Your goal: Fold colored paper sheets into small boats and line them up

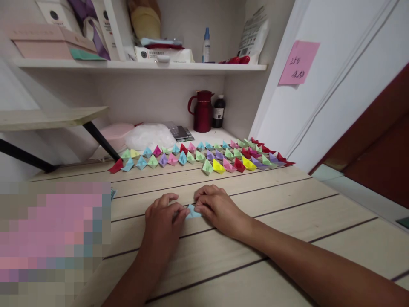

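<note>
A small light-blue folded paper (193, 212) sits low over the wooden table, held from both sides. My left hand (163, 215) pinches its left edge between thumb and forefinger, the other fingers loosely curled. From the right, my right hand (219, 209) grips the paper's other side with thumb and fingers, covering that part. Beyond my hands stand rows of folded paper boats in many colours, among them a yellow paper boat (218, 166) and a red paper boat (239, 165).
Pale table planks (287, 221) with dark grooves spread around my hands. Behind the boats are a dark red jug (203, 111), a dark bottle (219, 112) and a white plastic bag (150, 136). A shelf (143, 65) hangs above. Pixelation hides the lower left.
</note>
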`<state>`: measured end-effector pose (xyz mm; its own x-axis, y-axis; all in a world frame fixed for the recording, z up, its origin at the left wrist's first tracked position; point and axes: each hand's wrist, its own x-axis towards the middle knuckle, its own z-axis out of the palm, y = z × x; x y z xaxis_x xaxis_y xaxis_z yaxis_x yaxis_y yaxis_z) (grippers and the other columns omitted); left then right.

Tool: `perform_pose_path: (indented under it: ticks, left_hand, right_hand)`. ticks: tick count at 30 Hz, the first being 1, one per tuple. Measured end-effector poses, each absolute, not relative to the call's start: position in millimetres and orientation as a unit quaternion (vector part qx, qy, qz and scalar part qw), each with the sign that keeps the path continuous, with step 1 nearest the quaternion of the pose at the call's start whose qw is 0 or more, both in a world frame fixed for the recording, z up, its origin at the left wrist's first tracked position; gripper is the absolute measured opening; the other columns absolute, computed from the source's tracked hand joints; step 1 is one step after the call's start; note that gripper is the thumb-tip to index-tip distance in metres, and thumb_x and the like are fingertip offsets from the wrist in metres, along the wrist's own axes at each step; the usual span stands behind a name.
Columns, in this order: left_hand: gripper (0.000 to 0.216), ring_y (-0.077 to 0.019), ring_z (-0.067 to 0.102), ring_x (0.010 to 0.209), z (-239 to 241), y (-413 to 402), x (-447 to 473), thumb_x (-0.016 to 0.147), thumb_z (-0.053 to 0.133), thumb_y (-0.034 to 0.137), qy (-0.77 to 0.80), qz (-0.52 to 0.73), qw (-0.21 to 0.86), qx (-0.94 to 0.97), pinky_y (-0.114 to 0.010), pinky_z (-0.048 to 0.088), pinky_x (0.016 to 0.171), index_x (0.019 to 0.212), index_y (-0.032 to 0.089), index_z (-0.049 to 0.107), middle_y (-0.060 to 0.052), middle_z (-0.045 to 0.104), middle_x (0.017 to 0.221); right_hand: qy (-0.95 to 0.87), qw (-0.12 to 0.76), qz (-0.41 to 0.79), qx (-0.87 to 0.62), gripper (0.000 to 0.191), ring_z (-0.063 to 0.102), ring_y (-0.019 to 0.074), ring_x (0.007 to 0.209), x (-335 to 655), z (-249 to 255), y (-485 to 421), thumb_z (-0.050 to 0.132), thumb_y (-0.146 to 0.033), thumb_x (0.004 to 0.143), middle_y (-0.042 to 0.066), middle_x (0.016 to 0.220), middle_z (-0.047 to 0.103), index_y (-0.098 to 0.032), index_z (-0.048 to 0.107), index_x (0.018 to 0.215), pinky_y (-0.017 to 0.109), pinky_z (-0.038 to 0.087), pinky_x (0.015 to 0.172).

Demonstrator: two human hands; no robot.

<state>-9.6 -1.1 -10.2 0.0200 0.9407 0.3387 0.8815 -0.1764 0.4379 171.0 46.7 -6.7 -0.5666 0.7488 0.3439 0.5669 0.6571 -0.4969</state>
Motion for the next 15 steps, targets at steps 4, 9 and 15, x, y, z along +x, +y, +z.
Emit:
perform_pose_path:
  ticks: [4, 9, 15]
  left_hand:
    - [0.018, -0.0293, 0.058, 0.110, -10, -1, -5, 0.085, 0.057, 0.026, 0.652, 0.267, 0.035, 0.709, -0.051, 0.039, 0.092, 0.069, 0.022, 0.065, -0.008, 0.064, 0.118]
    - [0.017, -0.0311, 0.057, 0.113, -14, -1, 1, 0.086, 0.055, 0.024, 0.658, 0.242, -0.010, 0.713, -0.053, 0.040, 0.094, 0.070, 0.021, 0.060, -0.012, 0.061, 0.126]
    - [0.014, -0.0311, 0.051, 0.122, -13, -5, 5, 0.086, 0.054, 0.024, 0.675, 0.205, -0.038, 0.708, -0.052, 0.039, 0.098, 0.073, 0.019, 0.058, -0.016, 0.057, 0.132]
  right_hand:
    - [-0.874, 0.245, 0.122, -0.402, 0.011, 0.055, 0.0216, 0.095, 166, -6, 46, 0.061, -0.019, 0.089, 0.006, 0.095, 0.065, -0.018, 0.068, 0.081, 0.037, 0.038, 0.082]
    - [-0.880, 0.213, 0.058, -0.421, 0.015, 0.053, 0.0237, 0.094, 162, -6, 46, 0.059, -0.028, 0.091, 0.008, 0.097, 0.063, -0.017, 0.067, 0.084, 0.038, 0.037, 0.078]
    - [-0.887, 0.170, 0.023, -0.428, 0.020, 0.051, 0.0249, 0.094, 164, -5, 46, 0.057, -0.035, 0.092, 0.008, 0.096, 0.060, -0.018, 0.064, 0.086, 0.037, 0.038, 0.076]
